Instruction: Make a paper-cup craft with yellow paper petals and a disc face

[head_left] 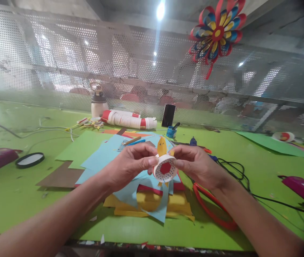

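Observation:
Between my two hands is a small paper turtle [165, 169], made of a round white paper cup bottom with a red hexagon and dark dots. A yellow head with drawn eyes points away from me, and yellow feet stick out at its edge. My left hand [134, 162] pinches the left rim between thumb and fingers. On the opposite rim, my right hand [194, 162] pinches with thumb and forefinger. Below the turtle lie cut blue paper [152, 210] and yellow sheets [178, 205]. Red-handled scissors [213, 207] rest under my right forearm.
Stacked paper cups [130, 120], a bottle [99, 103], a phone [168, 115] and a blue pot [171, 132] stand at the back. A black cable [275, 200] crosses the right side. Left lies a black-rimmed disc [30, 160]. A paper flower [218, 34] hangs above.

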A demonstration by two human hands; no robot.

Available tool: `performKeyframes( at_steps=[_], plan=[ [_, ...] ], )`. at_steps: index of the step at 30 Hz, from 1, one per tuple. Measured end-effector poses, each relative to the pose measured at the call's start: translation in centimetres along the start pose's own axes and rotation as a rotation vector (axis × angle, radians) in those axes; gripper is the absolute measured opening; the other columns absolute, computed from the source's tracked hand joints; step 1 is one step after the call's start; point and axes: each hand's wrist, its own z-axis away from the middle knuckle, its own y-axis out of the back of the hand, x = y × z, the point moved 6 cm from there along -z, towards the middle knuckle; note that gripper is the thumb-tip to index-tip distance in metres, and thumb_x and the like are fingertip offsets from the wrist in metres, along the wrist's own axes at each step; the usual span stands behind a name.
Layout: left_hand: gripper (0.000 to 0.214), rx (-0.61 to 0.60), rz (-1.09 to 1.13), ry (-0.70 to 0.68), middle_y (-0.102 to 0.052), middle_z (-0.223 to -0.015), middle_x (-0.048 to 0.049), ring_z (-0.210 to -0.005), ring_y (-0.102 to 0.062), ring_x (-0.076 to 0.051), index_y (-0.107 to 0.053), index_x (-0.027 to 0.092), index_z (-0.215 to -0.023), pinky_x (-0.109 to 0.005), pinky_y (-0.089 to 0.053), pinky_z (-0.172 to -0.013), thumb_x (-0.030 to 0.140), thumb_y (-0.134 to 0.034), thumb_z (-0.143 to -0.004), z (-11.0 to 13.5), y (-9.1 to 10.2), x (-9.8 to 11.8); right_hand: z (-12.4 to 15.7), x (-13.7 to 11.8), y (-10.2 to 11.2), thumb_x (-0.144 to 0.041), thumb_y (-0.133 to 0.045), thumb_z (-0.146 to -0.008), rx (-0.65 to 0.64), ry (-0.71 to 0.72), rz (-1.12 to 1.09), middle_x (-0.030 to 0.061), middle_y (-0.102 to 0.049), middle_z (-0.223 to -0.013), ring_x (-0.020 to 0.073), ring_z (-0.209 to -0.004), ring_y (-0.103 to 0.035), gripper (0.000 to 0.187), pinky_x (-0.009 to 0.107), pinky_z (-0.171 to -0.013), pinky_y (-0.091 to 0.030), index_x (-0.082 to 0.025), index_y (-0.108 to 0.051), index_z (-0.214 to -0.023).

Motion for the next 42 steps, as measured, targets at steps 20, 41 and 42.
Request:
performKeyframes(
  at_steps=[20,41,42],
  plan=[
    [0.034,0.223,0.054,-0.047,-0.062,-0.085,-0.0063,-0.077,-0.056,-0.015,-0.067,0.014,-0.090,-0.026,-0.043,-0.065,0.044,-0.050,-0.087,-0.1,1.0,0.8,-0.4,0.5,0.1,-0.029,-0.076,-0.071,0.066,-0.016,-0.120,0.0010,-0.067,-0.077,0.0107,-0.066,-0.059,0.017,0.027,-0.066,-0.049,-0.018,-0.070,-0.082],
    [0.026,0.088,-0.265,0.002,-0.060,-0.070,-0.0005,-0.063,-0.050,-0.010,-0.062,0.013,-0.076,-0.024,-0.040,-0.059,0.035,-0.074,-0.069,-0.3,0.1,0.1,-0.3,0.9,-0.5,-0.030,-0.071,-0.077,0.143,-0.099,-0.274,0.0043,-0.065,-0.074,0.0092,-0.059,-0.056,0.018,0.022,-0.052,-0.049,-0.013,-0.065,-0.079],
    [0.026,0.091,-0.258,-0.004,-0.060,-0.068,-0.0002,-0.062,-0.050,-0.010,-0.062,0.013,-0.074,-0.024,-0.040,-0.059,0.034,-0.075,-0.068,-0.3,0.0,0.2,-0.3,0.9,-0.6,-0.030,-0.071,-0.077,0.139,-0.102,-0.276,0.0041,-0.065,-0.074,0.0089,-0.059,-0.055,0.018,0.022,-0.051,-0.049,-0.013,-0.065,-0.079]
  ],
)
